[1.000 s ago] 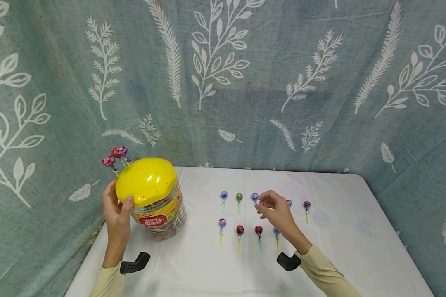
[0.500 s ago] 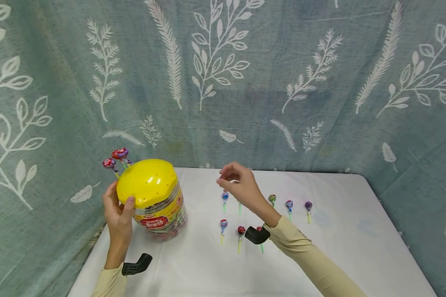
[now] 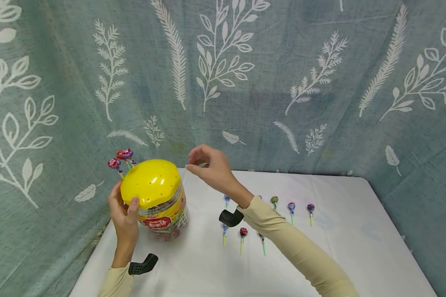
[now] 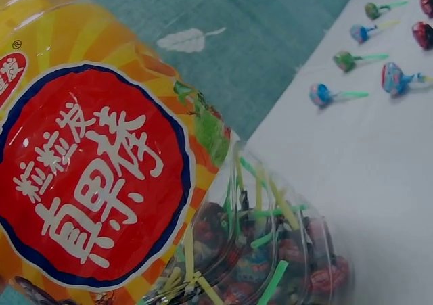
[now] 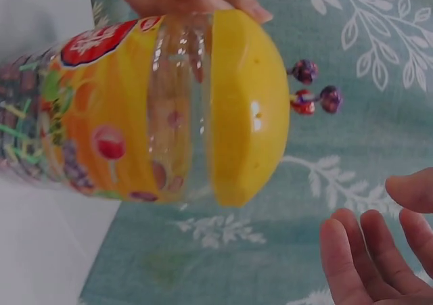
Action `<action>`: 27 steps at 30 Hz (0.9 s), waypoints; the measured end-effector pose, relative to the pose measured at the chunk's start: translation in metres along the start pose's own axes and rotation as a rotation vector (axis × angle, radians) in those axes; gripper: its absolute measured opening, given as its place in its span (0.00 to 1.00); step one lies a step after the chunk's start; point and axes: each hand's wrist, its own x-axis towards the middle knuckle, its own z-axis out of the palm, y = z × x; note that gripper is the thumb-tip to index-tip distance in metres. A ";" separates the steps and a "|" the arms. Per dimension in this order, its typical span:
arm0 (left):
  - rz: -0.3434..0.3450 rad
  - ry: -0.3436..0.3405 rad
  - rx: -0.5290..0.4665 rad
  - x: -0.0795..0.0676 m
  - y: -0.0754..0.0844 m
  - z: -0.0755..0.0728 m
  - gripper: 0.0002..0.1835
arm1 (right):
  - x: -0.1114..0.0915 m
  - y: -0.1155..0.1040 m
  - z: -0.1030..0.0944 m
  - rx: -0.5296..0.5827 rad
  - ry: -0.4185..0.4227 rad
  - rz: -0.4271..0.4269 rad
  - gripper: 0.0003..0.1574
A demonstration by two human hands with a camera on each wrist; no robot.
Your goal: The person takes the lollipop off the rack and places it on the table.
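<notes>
A clear candy jar [image 3: 160, 222] with a yellow and red label stands at the table's left side, with lollipops inside it that show in the left wrist view. My left hand [image 3: 124, 220] grips its top from the left, thumb on the yellow lid [image 3: 152, 179]. Small holes dot this lid. Out of its far left side stick three wrapped lollipops [image 5: 304, 72], heads up and clear of the lid. Right of the jar, slightly above lid height, my right hand [image 3: 213, 169] hovers with nothing in it. Its fingers are loosely bent, thumb apart from them [image 5: 365, 251].
Two rows of wrapped lollipops [image 3: 311, 208] lie on the white-covered table [image 3: 357, 255], some hidden under my right forearm. A teal curtain [image 3: 252, 115] with white leaf prints hangs behind the table and down both sides.
My right hand has moved left and up, from over the back row of lollipops to beside the jar's lid. The left hand keeps its grip on the jar.
</notes>
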 end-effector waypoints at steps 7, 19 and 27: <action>-0.007 0.014 -0.024 -0.001 -0.002 0.002 0.34 | 0.022 -0.010 0.022 -0.052 -0.054 -0.016 0.15; -0.044 0.037 -0.068 -0.003 0.000 0.002 0.34 | 0.059 -0.020 0.069 -0.059 -0.147 -0.027 0.25; -0.043 0.040 -0.158 -0.002 0.000 0.005 0.34 | 0.080 -0.023 0.103 -0.283 -0.187 -0.100 0.25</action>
